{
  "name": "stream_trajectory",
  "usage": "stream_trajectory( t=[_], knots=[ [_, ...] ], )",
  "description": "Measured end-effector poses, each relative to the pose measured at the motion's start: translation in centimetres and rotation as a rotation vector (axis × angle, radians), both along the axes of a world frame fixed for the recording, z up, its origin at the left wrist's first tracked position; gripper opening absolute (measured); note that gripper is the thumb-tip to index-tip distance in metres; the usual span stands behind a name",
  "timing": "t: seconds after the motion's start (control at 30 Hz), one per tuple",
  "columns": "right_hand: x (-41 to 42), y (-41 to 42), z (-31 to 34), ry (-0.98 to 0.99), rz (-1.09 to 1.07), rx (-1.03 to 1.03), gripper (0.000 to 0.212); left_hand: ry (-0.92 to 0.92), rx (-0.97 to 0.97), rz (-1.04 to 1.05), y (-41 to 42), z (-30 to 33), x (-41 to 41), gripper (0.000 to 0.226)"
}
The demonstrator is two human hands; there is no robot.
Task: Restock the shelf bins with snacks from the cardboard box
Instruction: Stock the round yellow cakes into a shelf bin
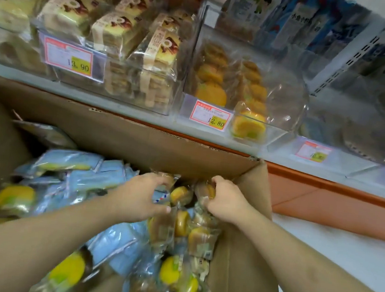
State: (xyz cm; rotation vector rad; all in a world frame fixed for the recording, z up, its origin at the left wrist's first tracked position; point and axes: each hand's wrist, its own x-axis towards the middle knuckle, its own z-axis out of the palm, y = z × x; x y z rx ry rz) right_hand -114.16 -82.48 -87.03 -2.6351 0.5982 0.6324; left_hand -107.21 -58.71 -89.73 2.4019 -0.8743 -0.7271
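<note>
Two hands reach into the cardboard box.
Right hand pinches a wrapped cake; left hand hovers, fingers loosely spread.

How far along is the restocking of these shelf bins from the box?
Partly done. The clear bin above the 12.80 tag already holds wrapped round cakes but has room on its right side. In hand: both hands are down in the cardboard box, the right hand gripping a wrapped cake, the left hand reaching into the packets. Left: the box holds many more packets.
</note>
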Motion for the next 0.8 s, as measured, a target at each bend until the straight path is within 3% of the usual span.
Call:
stream_trajectory(
  t=[0.13, 0.23, 0.3, 0.37, 0.5, 0.63, 0.8],
  knots=[
    [1.1, -0.9, -5.8, -0.049, -0.247, 0.04, 0.08, 0.066, 0.191, -0.02, -1.8, -6.3, -2.0, 0.109],
    [1.0, -1.0, -9.4, -0.056, -0.361, 0.021, 0.076, 0.0, 0.308, -0.101, -2.1, -8.5, -2.5, 0.084],
    [0.7, -1.0, -10.9, -0.039, -0.333, -0.074, 0.055, -0.024, 0.335, -0.127, -2.2, -8.5, -2.7, 0.063],
    [0.3, -1.0, -11.3, -0.061, -0.312, -0.077, 0.03, -0.035, 0.33, -0.143, -1.9, -8.1, -2.7, 0.055],
    [0.1, -1.2, -8.2, -0.079, -0.315, 0.066, 0.026, 0.111, 0.151, 0.001, -0.3, -5.5, -2.0, 0.059],
    [0.5, 0.1, -1.2, -0.054, -0.379, 0.296, 0.038, 0.176, 0.013, 0.252, 1.1, 1.0, 0.2, 0.051],
    [-0.9, 3.8, 7.3, -0.232, -0.4, 0.561, 0.056, 0.406, -0.32, 0.489, 2.6, 10.4, -0.2, 0.051]
  ],
)
